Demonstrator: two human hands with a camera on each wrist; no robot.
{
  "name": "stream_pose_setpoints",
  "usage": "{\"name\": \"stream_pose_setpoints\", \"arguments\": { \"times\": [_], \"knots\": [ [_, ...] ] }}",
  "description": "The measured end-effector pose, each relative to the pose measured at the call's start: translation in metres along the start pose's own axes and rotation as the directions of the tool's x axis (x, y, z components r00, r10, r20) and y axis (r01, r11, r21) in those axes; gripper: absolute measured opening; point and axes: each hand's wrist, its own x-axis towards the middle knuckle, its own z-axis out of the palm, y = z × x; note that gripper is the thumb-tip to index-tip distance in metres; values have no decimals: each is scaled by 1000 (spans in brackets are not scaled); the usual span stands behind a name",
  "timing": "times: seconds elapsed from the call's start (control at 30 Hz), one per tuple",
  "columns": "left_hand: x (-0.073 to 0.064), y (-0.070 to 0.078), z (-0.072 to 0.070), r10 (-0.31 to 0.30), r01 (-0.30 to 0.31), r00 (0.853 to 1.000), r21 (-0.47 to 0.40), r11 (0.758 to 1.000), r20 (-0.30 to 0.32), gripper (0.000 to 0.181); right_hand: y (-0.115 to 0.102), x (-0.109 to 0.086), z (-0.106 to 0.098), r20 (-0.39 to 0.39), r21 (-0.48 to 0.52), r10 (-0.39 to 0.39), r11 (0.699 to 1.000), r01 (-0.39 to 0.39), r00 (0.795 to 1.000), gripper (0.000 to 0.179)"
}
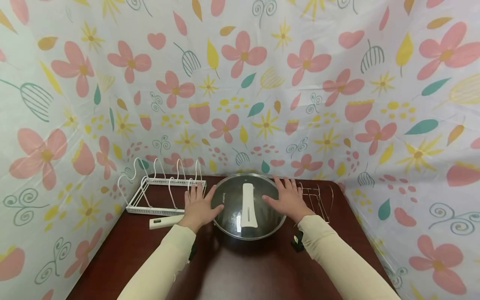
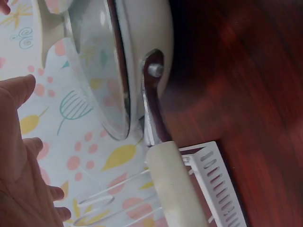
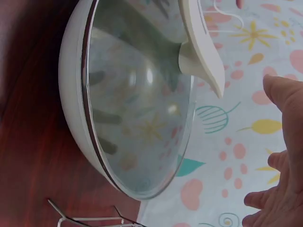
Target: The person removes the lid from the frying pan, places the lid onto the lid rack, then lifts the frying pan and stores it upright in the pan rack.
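A cream frying pan (image 2: 146,28) stands at the middle of the table, covered by a domed glass lid (image 1: 228,200) with a long cream handle (image 1: 248,206). The pan's own handle (image 1: 165,222) points left, passing below my left hand (image 1: 199,208). That hand is spread above the pan's left side, and in the left wrist view a gap separates it from the lid. Over the right side is my right hand (image 1: 290,201), fingers extended, likewise apart from the lid in the right wrist view. Neither hand holds anything.
Behind the left hand stands a white rack (image 1: 157,211) with upright wire loops. A thin metal wire rack (image 1: 320,204) is at the right, partly hidden by the right hand. The dark red table (image 1: 240,266) ends against a flower-patterned curtain (image 1: 243,104).
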Motion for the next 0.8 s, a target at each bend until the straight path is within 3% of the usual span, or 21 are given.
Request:
{"name": "stream_pose_setpoints", "arguments": {
  "times": [0.17, 0.37, 0.63, 0.8],
  "knots": [
    [0, -6, 9, 21, -22, 998, -18, 1000, -67, 77, -7, 6, 3, 11, 172, 42, 984, -43, 999, 93],
    [-5, -17, 21, 21, -25, 989, -29, 999, -148, 72, -21, 11, 13, 54, 384, 143, 911, -153, 988, 82],
    [-11, -34, 43, 12, -16, 990, -27, 1000, -143, 63, -28, 12, 35, 146, 643, 241, 714, -277, 960, 70],
    [-12, -44, 58, 5, -5, 991, -5, 1000, -131, 61, -33, 12, 48, 185, 735, 262, 603, -310, 947, 67]
  ]
}}
